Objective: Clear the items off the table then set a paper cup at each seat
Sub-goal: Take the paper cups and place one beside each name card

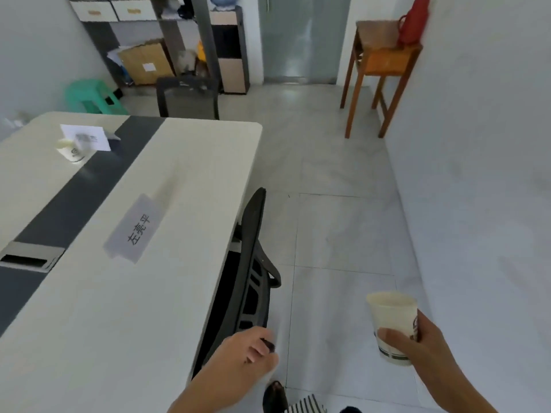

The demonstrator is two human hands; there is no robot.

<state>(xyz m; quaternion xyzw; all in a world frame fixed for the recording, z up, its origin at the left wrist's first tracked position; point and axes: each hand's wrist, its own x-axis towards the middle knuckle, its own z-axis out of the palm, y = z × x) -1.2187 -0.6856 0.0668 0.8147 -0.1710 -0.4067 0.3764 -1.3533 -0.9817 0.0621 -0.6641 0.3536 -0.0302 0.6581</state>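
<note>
While aloft, cup (390, 317) in right grip (423, 348).

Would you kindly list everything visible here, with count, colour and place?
Long rectangular table: one, cream with dark grey strip, left.
White paper cups: two, one on the table's far left, one held at lower right.
Paper name cards: two, white, one near the table's right edge, one behind the far cup.
Grey cable box: one, in the strip.
Black mesh office chairs: two, one tucked at the table's right side, one at its far end.
Green plastic stool: one, far left floor.
Tall wooden stand: one, brown, right wall.
Red flask: one, on the stand.
Brown cardboard box: one, far shelving.
Left hand: one, grips the near chair's back.
Right hand: one, holds a cup.
</note>
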